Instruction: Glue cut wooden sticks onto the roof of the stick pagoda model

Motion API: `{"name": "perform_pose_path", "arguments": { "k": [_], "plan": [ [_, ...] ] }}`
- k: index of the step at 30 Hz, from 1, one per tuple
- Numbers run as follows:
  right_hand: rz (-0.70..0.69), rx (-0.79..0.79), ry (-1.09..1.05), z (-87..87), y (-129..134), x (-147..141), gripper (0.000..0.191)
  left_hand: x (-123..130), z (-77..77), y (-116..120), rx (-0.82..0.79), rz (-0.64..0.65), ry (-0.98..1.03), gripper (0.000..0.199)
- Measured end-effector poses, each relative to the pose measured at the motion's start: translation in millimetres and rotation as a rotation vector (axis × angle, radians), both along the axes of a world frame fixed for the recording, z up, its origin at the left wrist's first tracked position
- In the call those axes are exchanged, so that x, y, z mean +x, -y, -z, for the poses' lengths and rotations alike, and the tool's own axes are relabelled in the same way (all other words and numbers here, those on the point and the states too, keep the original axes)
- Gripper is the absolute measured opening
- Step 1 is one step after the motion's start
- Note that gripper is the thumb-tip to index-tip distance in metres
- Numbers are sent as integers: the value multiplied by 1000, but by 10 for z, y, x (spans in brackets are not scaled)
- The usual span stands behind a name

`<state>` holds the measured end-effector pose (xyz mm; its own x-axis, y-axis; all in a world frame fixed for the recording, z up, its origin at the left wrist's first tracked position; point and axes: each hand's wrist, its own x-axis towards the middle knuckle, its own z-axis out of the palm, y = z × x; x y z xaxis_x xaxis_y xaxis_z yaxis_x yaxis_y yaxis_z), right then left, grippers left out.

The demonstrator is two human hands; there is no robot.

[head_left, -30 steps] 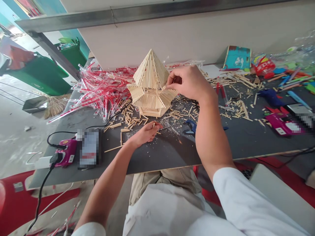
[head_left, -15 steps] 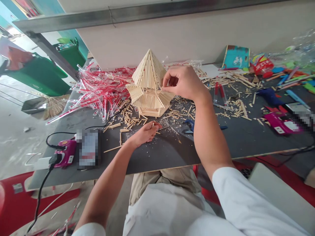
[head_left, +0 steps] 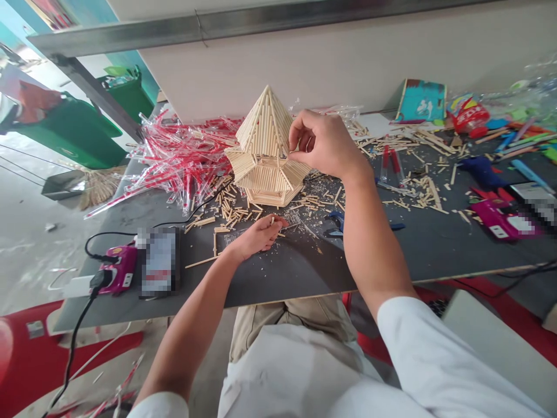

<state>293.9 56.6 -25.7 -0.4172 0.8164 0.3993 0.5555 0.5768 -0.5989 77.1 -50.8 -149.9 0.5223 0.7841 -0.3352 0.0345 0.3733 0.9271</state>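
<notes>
A small pavilion-like model (head_left: 265, 136) built of thin wooden sticks stands on the dark table, with a pointed roof over a flared lower tier. At its right side, where roof and lower tier meet, my right hand (head_left: 324, 142) has thumb and forefinger pinched together; whatever is between the fingertips is too small to make out. In front of the model my left hand (head_left: 260, 237) is closed just above the tabletop. The pale end of a short wooden stick (head_left: 272, 220) pokes up from its curled fingers. Short stick pieces (head_left: 232, 209) lie scattered around the base.
Red-and-clear plastic wrappers (head_left: 174, 157) pile up at the left. Blue-handled pliers (head_left: 335, 223) lie beside my right forearm. A phone (head_left: 159, 261) and a purple power strip (head_left: 118, 270) with cables sit front left. Another purple power strip (head_left: 500, 217) is at right.
The view has shifted slightly, so everything appears a little further right. Both hands keep nearly the same pose and place relative to the model.
</notes>
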Motion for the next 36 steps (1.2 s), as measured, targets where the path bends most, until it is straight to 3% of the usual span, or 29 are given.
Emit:
{"name": "perform_pose_path", "arguments": {
  "k": [19,36],
  "plan": [
    [33,67,85,-72,50,-5,10,3,-2,2,0,-12,-11,50],
    [-36,142,129,-68,42,-1,22,0,1,3,-9,-5,-13,50]
  ]
}}
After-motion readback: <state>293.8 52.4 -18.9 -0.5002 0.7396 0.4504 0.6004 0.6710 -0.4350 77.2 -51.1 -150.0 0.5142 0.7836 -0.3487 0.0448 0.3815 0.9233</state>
